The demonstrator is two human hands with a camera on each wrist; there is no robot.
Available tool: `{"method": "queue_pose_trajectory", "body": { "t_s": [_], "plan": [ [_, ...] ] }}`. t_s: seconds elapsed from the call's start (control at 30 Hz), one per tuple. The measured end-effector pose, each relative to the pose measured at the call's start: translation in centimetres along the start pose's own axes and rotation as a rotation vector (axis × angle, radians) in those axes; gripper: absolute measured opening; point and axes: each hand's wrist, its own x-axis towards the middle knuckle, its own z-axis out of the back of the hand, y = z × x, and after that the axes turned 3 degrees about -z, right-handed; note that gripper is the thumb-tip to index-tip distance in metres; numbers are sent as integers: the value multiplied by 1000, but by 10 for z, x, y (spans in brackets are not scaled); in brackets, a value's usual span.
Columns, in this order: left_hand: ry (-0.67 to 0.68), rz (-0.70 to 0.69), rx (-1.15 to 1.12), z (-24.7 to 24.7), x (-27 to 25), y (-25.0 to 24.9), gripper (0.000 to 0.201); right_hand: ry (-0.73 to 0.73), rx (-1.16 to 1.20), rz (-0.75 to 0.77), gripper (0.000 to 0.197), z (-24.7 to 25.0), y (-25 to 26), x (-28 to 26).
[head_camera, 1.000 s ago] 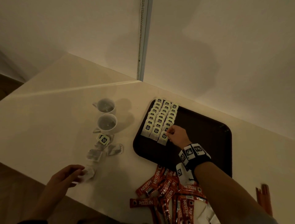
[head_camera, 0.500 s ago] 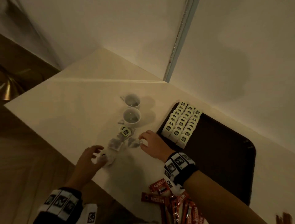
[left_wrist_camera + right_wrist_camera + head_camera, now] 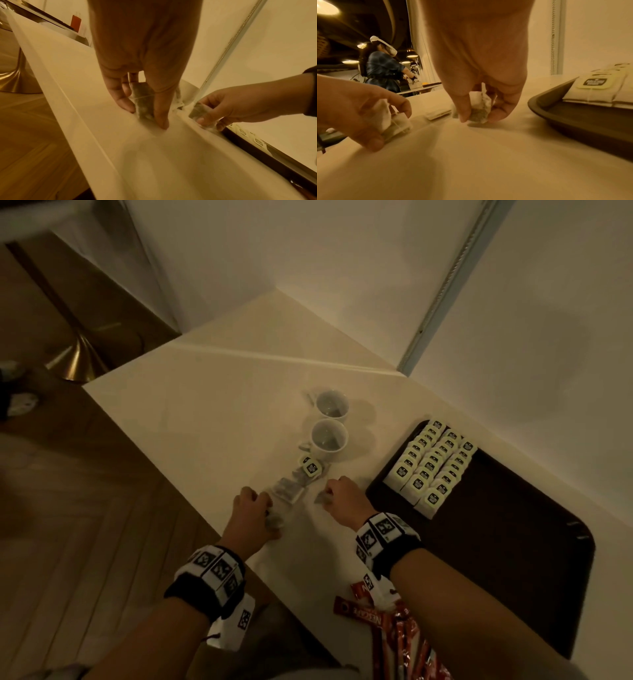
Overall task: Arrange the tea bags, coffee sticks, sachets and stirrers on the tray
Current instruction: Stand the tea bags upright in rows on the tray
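A dark brown tray (image 3: 507, 529) lies at the right of the white table, with three rows of tagged tea bags (image 3: 432, 465) at its far left corner. Loose tea bags (image 3: 289, 489) lie on the table between the tray and two cups. My left hand (image 3: 253, 508) pinches one loose tea bag (image 3: 143, 104) against the table near the front edge. My right hand (image 3: 342, 496) pinches another tea bag (image 3: 479, 108) just left of the tray (image 3: 583, 116). Red coffee sticks (image 3: 394, 631) lie heaped under my right forearm.
Two white cups (image 3: 329, 421) stand beyond the loose tea bags, each with a tea bag inside. Walls close the table's far side. The table's front edge (image 3: 164, 474) drops to a wooden floor. Another person (image 3: 382, 67) stands far off.
My right hand left the tea bag rows on the tray, moved left onto the table and took a loose tea bag. My left hand moved forward to the loose bags, still holding one.
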Motion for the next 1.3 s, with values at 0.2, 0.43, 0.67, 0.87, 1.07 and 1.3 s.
{"method": "queue_pose_trajectory", "body": {
  "t_s": [0.2,0.43,0.67,0.87,1.07,1.3],
  "plan": [
    [18,113,-527,14,5,-22,27,103,526,-17,12,32,1,-25],
    [235,214,-1448,36,7,-70,21,170,813,139,24,92,4,-60],
    [242,41,-1358,48,6,-109,17,-13,648,250,17,136,2,-81],
    [249,-29,-1394,50,4,-131,17,-197,555,171,24,145,-10,-82],
    [243,109,-1645,45,12,-141,31,-519,430,433,14,151,-12,-94],
    [437,-33,-1620,52,15,-162,32,-412,398,438,20,145,-16,-104]
  ]
}}
